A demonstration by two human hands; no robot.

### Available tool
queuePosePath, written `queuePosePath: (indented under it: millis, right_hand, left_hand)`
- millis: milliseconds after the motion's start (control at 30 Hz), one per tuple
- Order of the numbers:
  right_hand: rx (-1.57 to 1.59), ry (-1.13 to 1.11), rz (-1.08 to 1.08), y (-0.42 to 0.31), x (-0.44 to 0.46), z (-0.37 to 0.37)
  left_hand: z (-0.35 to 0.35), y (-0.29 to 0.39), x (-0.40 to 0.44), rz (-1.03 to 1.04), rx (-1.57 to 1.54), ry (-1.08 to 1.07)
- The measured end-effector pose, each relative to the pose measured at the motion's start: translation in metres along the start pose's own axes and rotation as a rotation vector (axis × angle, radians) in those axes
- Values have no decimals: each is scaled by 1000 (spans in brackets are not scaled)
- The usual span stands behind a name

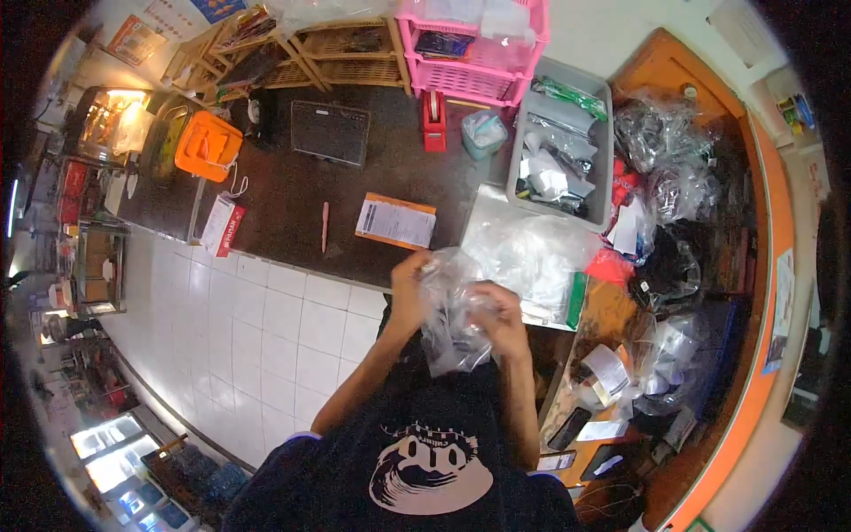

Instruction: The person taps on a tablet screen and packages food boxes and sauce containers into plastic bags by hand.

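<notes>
A crumpled clear plastic bag (454, 341) is held up in front of my chest, between both hands. My left hand (411, 288) has its fingers closed on the bag's left edge. On the other side my right hand (501, 321) grips the bag, its fingers partly smeared by motion. Whether anything lies inside the bag I cannot make out. Just beyond my hands, a stack of clear plastic bags (532, 253) lies on the counter's corner. To the left of that stack is an orange-edged receipt pad (396, 221), with a pink pen (325, 229) beside it.
A grey bin (605, 142) full of packets stands at the back right, next to a pink rack (470, 82). Near it are a red tape dispenser (433, 124) and a small tub (484, 135). A tape roll (608, 371) and a dark phone (568, 428) lie on the right-hand table.
</notes>
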State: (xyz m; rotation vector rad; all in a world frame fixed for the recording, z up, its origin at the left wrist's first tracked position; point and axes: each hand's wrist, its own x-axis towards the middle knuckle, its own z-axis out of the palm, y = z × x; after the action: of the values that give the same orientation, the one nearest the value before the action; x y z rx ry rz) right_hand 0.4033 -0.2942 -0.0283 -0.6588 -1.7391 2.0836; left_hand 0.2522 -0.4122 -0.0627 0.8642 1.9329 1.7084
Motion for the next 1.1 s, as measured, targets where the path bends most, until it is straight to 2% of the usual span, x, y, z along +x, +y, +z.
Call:
queuePosePath:
  millis: [33, 67, 100, 133, 167, 200, 233, 267, 300, 333, 400, 433, 467, 500, 533, 567, 600, 633, 667, 733, 767, 800, 867, 900, 933, 967, 1000, 1033, 1067, 1100]
  right_hand:
    - [-45, 30, -205, 9, 9, 12]
    - [-45, 31, -206, 11, 8, 13]
    - [25, 60, -82, 4, 8, 15]
    - [95, 90, 42, 0, 8, 16]
    - [36, 133, -72, 14, 7, 5]
    - [-34, 254, -83, 19, 5, -8]
    - [-105, 372, -97, 23, 4, -28]
    - [-216, 553, -24, 40, 5, -65]
    - [-295, 603, 7, 28, 0, -81]
    - [-457, 775, -240, 44, 8, -89]
    - [-147, 788, -92, 47, -5, -84]
    - [-217, 760, -65, 58, -9, -65]
    - [-413, 494, -78, 41, -12, -50]
    - [-577, 232, -138, 23, -15, -34]
    - [-581, 231, -144, 34, -17, -49]
    - [-283, 494, -46, 53, -20, -75]
    - [25, 738, 58, 65, -22, -99]
    - [-689, 682, -82, 58, -21, -114]
    - [-760, 551, 59, 75, -25, -122]
    - [-1089, 462, -87, -2, -14, -63]
    - [-1080, 443, -97, -31, -8, -30]
    - [-1034, 327, -199, -57, -2, 2]
    - [-1091, 77, -332, -63, 7, 35]
    - [-984, 30, -234, -28, 10, 23]
    - [-879, -18, -135, 1, 11, 6]
    - [-880, 87, -140, -7, 16, 4]
    - [-877, 188, -138, -16, 19, 4]
    - [-977, 154, -126, -9, 22, -1]
    - [-974, 140, -115, -9, 27, 5]
    - [-1020, 144, -135, -9, 40, 12]
  left_hand:
    - [9, 2, -5, 68, -86, -92]
    - [17, 5, -13, 70, -86, -93]
    - [25, 12, -22, -204, -413, -85]
    - [29, 23, -24, -358, -500, -70]
    - [32, 33, -25, -512, -589, -38]
    - [22, 31, -27, -516, -586, -42]
    - [4, 24, -28, -610, -614, -152]
    - [-9, 21, -30, -709, -640, -263]
    - [-16, 59, -20, -642, -259, -335]
    - [-22, 51, -18, -637, -263, -332]
    - [-32, 22, -21, -545, -830, -210]
    - [-28, 14, -17, -515, -731, -159]
    - [-25, 11, -19, -519, -729, -166]
    - [-22, 9, -17, -499, -511, -190]
    - [-19, 5, -16, -474, -296, -203]
    - [-34, -9, -10, -244, -151, -50]
    - [-61, 33, 11, -487, -482, -21]
    - [-65, 22, 6, -407, -267, -59]
    - [-69, 10, 6, -318, -48, -83]
    - [-59, 33, 14, -207, 218, -213]
    - [-47, 48, 11, -175, 19, -221]
    - [-39, 60, 8, -29, 92, -286]
    - [-35, 81, 0, 51, 190, -401]
    - [-41, 40, -12, 157, 335, -271]
    - [-69, 36, -13, 81, 582, -92]
    - [-100, -4, -20, -40, 651, 113]
    - [-135, -9, -20, 91, 920, 236]
    - [-167, -47, -43, -143, 815, 218]
    - [-187, -64, -58, -193, 770, 151]
    - [-196, -73, -69, -362, 450, 191]
